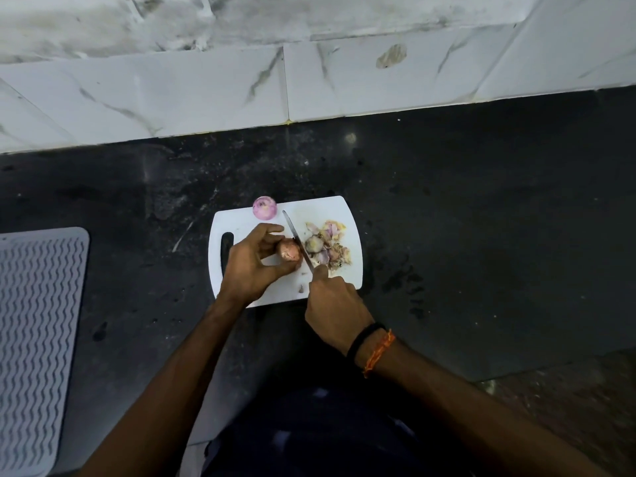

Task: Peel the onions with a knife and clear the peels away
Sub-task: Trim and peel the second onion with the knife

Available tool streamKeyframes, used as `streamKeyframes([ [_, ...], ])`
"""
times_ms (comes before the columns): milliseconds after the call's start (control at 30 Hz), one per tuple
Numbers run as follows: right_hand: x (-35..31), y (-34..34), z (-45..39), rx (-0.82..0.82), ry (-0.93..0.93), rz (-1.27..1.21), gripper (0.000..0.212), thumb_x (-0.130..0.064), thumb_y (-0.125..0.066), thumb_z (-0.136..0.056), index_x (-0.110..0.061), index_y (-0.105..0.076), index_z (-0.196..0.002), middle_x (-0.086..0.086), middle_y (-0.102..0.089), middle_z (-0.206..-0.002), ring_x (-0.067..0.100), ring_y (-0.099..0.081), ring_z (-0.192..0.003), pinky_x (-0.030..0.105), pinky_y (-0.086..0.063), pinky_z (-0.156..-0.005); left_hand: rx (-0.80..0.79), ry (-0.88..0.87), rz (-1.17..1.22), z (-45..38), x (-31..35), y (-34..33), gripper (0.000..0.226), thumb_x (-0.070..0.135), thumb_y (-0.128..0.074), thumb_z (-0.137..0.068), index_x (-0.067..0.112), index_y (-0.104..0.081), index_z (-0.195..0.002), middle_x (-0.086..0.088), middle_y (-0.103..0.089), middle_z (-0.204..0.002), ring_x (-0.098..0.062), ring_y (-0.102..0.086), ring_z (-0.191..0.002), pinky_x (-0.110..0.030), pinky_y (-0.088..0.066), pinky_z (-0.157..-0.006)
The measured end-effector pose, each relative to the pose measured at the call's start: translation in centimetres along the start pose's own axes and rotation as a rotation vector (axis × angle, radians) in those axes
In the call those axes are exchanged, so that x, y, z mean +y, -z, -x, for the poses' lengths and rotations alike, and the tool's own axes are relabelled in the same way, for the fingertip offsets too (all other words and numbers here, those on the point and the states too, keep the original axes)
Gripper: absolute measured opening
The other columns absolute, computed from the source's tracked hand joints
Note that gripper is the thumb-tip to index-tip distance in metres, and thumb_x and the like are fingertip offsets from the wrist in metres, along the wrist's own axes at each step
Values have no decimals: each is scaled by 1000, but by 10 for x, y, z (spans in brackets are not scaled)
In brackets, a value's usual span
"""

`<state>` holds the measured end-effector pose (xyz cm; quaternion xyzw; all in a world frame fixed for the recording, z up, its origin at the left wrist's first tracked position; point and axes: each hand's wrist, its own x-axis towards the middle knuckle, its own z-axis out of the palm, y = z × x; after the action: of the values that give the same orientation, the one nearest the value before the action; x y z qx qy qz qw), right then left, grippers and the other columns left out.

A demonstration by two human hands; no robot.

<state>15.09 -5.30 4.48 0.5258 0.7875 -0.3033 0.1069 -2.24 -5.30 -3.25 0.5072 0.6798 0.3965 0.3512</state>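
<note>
Pink peeled onion [264, 207] sits done; left hand [253, 261] grips an unpeeled onion [289, 250], right hand [335, 309] grips the knife [296, 239], peels [328, 243] uncleared.

A dark stone counter [464, 208] meets a wall of white marble-look tiles [206, 94] behind it. Left on the counter lies a grey ribbed mat [38, 339]. Light is dim.
</note>
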Motion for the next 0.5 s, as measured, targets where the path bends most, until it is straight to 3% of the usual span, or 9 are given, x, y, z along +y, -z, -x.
streamKeyframes([
  [133,0,1,-4,-13,-3,-13,43,-10,-46,-96,0,-37,-137,20,-63,-115,37,-63,-102,42,-51,-86,-32,-11,-21,-3,-4,0,48,14,-95,-63,14,-75,-107,2,-71,-106,-12,-69,-99,-40,-60,-86],
  [300,-9,9,-13,23,-12,3,42,-10,-45,-97,2,-38,-137,21,-60,-123,38,-61,-112,41,-49,-91,0,-115,-75,0,-2,-10,46,10,-96,-60,8,-77,-102,-2,-71,-97,-9,-68,-90,-30,-59,-83],
  [500,-1,8,6,-46,-10,20,39,-10,-46,-97,-1,-37,-134,21,-61,-118,38,-60,-108,40,-48,-88,7,-139,-99,2,-5,-11,44,12,-97,-58,8,-78,-97,4,-68,-94,-2,-67,-89,-23,-57,-80],
])
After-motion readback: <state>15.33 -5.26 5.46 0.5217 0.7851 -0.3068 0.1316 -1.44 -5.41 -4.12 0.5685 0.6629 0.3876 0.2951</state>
